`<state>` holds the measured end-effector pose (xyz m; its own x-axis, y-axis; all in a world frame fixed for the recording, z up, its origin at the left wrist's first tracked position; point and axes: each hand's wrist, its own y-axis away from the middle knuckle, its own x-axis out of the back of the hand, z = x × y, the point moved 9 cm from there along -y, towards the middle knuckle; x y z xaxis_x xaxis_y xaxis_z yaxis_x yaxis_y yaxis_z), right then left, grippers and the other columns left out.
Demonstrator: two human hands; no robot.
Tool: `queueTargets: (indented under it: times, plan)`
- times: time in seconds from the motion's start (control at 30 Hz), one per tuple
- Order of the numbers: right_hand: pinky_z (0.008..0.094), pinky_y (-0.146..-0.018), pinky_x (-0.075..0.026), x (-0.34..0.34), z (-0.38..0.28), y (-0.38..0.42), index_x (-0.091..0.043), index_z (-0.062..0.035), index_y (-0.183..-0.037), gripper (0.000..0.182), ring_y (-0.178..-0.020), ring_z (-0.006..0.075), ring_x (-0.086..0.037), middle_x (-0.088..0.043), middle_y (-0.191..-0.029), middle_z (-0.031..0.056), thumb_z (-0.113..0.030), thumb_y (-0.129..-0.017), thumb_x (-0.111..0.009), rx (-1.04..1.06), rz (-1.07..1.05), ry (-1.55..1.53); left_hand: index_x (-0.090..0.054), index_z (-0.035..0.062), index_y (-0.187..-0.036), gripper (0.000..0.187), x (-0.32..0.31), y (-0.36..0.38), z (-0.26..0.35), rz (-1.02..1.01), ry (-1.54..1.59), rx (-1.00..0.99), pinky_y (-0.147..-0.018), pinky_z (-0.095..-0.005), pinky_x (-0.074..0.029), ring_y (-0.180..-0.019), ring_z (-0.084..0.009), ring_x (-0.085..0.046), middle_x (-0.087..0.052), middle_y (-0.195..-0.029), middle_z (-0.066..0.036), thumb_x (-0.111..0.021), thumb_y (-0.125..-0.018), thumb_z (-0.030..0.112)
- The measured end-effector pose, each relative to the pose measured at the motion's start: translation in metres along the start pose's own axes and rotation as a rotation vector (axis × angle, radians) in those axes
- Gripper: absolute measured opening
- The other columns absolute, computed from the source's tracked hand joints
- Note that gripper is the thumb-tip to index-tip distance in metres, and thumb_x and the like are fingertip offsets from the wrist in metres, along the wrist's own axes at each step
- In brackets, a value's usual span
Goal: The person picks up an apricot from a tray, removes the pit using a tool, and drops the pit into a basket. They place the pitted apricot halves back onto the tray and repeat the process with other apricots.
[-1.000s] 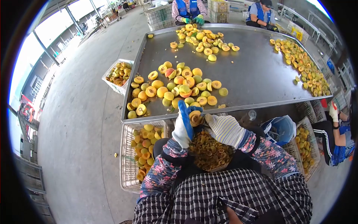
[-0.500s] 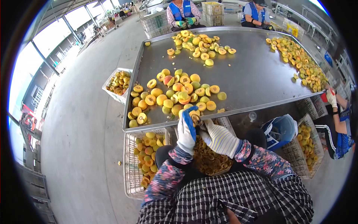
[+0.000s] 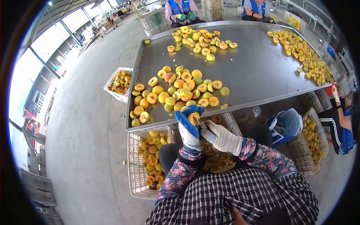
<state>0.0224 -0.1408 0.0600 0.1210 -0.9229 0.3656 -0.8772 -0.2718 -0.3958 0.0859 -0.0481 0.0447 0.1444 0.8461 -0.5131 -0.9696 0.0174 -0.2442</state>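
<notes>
My left hand [image 3: 190, 127], in a white glove with a blue palm, is closed around a yellow peach half [image 3: 194, 118] just off the table's near edge. My right hand [image 3: 222, 138], in a striped whitish glove, grips a small dark metal tool [image 3: 201, 123] whose tip meets the fruit; its exact kind is hidden by the fingers. Beyond my hands, a pile of whole and halved peaches [image 3: 176, 88] lies on the metal table [image 3: 255, 71]. Below them stands a crate of brownish pieces [image 3: 218, 159], partly covered by my arms.
A crate of peach halves [image 3: 132, 165] stands at my left, and another crate [image 3: 119, 98] sits beside the table. At right are a blue bucket [image 3: 283, 127] and a filled crate [image 3: 310, 144]. More halves [image 3: 300, 54] line the table's right side. Co-workers sit across and at right.
My left hand has turned slightly, showing more of its blue palm and the fruit's yellow flesh. The tool stays against the fruit. The whole view has shifted a little.
</notes>
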Motion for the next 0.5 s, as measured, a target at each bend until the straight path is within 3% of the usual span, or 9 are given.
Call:
queueTargets:
  times: [0.03, 0.13, 0.17, 0.27, 0.3, 0.4, 0.47, 0.5]
  plan:
    - [0.0375, -0.092, -0.047, -0.002, 0.015, 0.004, -0.047, 0.0015, -0.129, 0.036, -0.103, 0.0291, -0.061, -0.062, -0.11, 0.0173, -0.02, -0.101, -0.053, -0.219, -0.125, -0.045, -0.057, 0.0018, -0.104, 0.06, 0.003, -0.001, -0.001, 0.007, 0.038, 0.028, -0.09, -0.0406, -0.052, -0.094, -0.0263, -0.064, -0.062, -0.101, -0.012, -0.03, -0.104, 0.056]
    - [0.0359, -0.091, -0.048, 0.001, 0.015, 0.007, -0.049, 0.0007, -0.125, 0.035, -0.099, 0.026, -0.061, -0.063, -0.107, 0.0121, -0.025, -0.102, -0.054, -0.102, -0.227, 0.029, -0.057, 0.0021, -0.095, 0.057, -0.002, -0.002, -0.019, -0.19, 0.155, 0.32, -0.084, -0.041, -0.054, -0.085, -0.0278, -0.065, -0.063, -0.088, -0.013, -0.032, -0.105, 0.052]
    - [0.0348, -0.084, -0.05, 0.005, 0.008, 0.009, -0.05, -0.0013, -0.123, 0.033, -0.09, 0.0224, -0.061, -0.063, -0.101, 0.0072, -0.027, -0.102, -0.054, -0.022, -0.143, -0.081, -0.058, 0.0022, -0.087, 0.055, -0.003, -0.005, -0.016, -0.186, 0.004, 0.259, -0.076, -0.0414, -0.055, -0.074, -0.0289, -0.064, -0.062, -0.076, -0.014, -0.037, -0.104, 0.05]
    - [0.0342, -0.084, -0.05, -0.011, 0.03, 0.034, -0.051, -0.0033, -0.124, 0.03, -0.092, 0.0195, -0.06, -0.062, -0.103, 0.0051, -0.024, -0.103, -0.054, -0.848, -0.35, -0.472, -0.057, 0.0039, -0.081, 0.053, 0.004, -0.008, -0.034, -0.153, 0.12, 0.447, -0.071, -0.0413, -0.054, -0.067, -0.0281, -0.062, -0.06, -0.07, -0.012, -0.043, -0.102, 0.05]
    - [0.0292, -0.073, -0.051, -0.014, 0.032, 0.037, -0.053, -0.0039, -0.122, 0.03, -0.081, 0.0132, -0.059, -0.061, -0.094, 0.0039, -0.027, -0.104, -0.052, -0.842, -0.353, -0.541, -0.057, 0.0045, -0.079, 0.053, 0.005, -0.008, -0.04, -0.141, 0.162, 0.507, -0.069, -0.0413, -0.054, -0.065, -0.0278, -0.061, -0.059, -0.068, -0.012, -0.045, -0.102, 0.05]
    - [0.0249, -0.052, -0.047, -0.008, 0.03, 0.018, -0.053, -0.0036, -0.117, 0.038, -0.06, 0.0096, -0.056, -0.057, -0.076, 0.0028, -0.039, -0.104, -0.048, -0.125, -0.121, -0.146, -0.057, 0.0059, -0.077, 0.053, 0.004, -0.006, -0.044, -0.098, 0.159, 0.564, -0.069, -0.0414, -0.054, -0.063, -0.0271, -0.06, -0.059, -0.068, -0.011, -0.046, -0.1, 0.052]
    - [0.0248, -0.04, -0.038, -0.014, 0.053, 0.018, -0.054, -0.0058, -0.107, 0.044, -0.042, 0.009, -0.045, -0.05, -0.064, 0.0013, -0.049, -0.103, -0.046, -0.196, -0.061, -0.297, -0.056, 0.0065, -0.076, 0.054, 0.005, -0.007, -0.055, -0.075, 0.198, 0.611, -0.068, -0.0414, -0.054, -0.063, -0.0271, -0.06, -0.059, -0.068, -0.01, -0.047, -0.1, 0.054]
    - [0.026, -0.04, -0.039, -0.015, 0.051, 0.024, -0.055, -0.0062, -0.106, 0.045, -0.04, 0.01, -0.045, -0.05, -0.063, 0.0013, -0.05, -0.102, -0.047, -0.479, -0.178, -0.499, -0.056, 0.0068, -0.075, 0.054, 0.005, -0.006, -0.06, -0.062, 0.219, 0.634, -0.067, -0.0414, -0.054, -0.062, -0.0272, -0.06, -0.059, -0.069, -0.01, -0.047, -0.099, 0.054]
